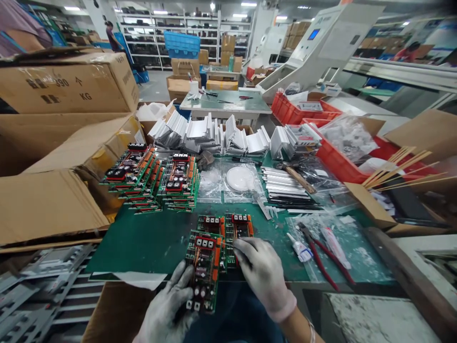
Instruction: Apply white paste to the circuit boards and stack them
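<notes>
My left hand, in a pale glove with greyed fingers, grips the left side of a green circuit board tilted over the table's front edge. My right hand, gloved too, has its fingers pinched at that board's right edge; what lies between the fingertips is too small to name. Behind the held board, two more circuit boards lie side by side, one at the left and one at the right. Two stacks of similar boards stand at the back left of the green table.
Silver heat sinks line the back. Metal strips, a hammer, red-handled cutters and a glue tube lie on the right. Cardboard boxes stand left; red crates stand right. People are in the background.
</notes>
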Action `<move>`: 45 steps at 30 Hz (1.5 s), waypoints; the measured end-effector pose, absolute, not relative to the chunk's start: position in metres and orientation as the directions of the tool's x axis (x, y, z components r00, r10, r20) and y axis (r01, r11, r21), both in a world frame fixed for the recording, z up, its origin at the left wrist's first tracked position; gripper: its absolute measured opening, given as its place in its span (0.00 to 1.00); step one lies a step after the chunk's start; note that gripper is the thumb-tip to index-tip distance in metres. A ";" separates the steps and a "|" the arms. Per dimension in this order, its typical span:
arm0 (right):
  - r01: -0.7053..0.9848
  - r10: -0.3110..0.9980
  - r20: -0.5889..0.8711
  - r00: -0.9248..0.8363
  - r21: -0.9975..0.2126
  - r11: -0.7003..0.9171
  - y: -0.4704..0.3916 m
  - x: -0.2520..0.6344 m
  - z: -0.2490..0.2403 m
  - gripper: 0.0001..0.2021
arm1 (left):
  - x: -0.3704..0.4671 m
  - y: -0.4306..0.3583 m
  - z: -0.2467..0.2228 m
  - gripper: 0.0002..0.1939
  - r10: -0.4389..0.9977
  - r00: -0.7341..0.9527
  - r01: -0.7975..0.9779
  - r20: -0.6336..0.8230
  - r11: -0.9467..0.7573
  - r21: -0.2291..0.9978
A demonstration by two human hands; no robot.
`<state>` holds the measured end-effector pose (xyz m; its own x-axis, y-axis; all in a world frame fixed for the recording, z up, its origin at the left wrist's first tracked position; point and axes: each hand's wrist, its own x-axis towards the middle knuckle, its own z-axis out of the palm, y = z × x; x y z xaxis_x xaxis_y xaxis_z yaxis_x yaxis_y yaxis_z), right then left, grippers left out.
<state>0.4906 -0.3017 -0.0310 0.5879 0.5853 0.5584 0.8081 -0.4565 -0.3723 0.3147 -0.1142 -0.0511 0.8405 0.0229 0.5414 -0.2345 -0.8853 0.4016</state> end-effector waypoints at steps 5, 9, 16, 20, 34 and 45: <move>0.835 0.644 0.533 0.549 -0.309 -0.456 -0.299 0.492 -0.028 0.10 | 0.315 -0.114 -0.049 0.08 0.009 0.841 -0.236 0.541 -0.894 0.382; 0.853 0.661 0.542 0.519 -0.275 -0.444 -0.298 0.493 -0.026 0.10 | 0.315 -0.111 -0.047 0.06 -0.020 0.841 -0.253 0.540 -0.898 0.361; 0.802 0.562 0.573 0.597 -0.456 -0.386 -0.291 0.488 -0.032 0.08 | 0.318 -0.110 -0.045 0.05 -0.029 0.844 -0.276 0.536 -0.880 0.386; 0.793 0.586 0.537 0.606 -0.459 -0.400 -0.295 0.491 -0.028 0.09 | 0.316 -0.111 -0.045 0.06 0.023 0.833 -0.253 0.553 -0.873 0.418; 0.616 0.431 0.443 0.787 -0.606 -0.503 -0.351 0.508 -0.039 0.09 | 0.316 -0.064 -0.038 0.12 0.299 0.757 0.156 0.581 -0.946 0.284; 0.726 0.529 0.501 0.685 -0.527 -0.441 -0.331 0.503 -0.033 0.09 | 0.368 -0.125 -0.053 0.08 0.042 0.883 -0.033 0.467 -0.988 0.151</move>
<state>0.5032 -0.3306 -0.0330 0.6848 0.5293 0.5009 0.7264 -0.4408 -0.5272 0.3675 -0.1252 -0.0533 0.8832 0.0422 0.4670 -0.0326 -0.9880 0.1509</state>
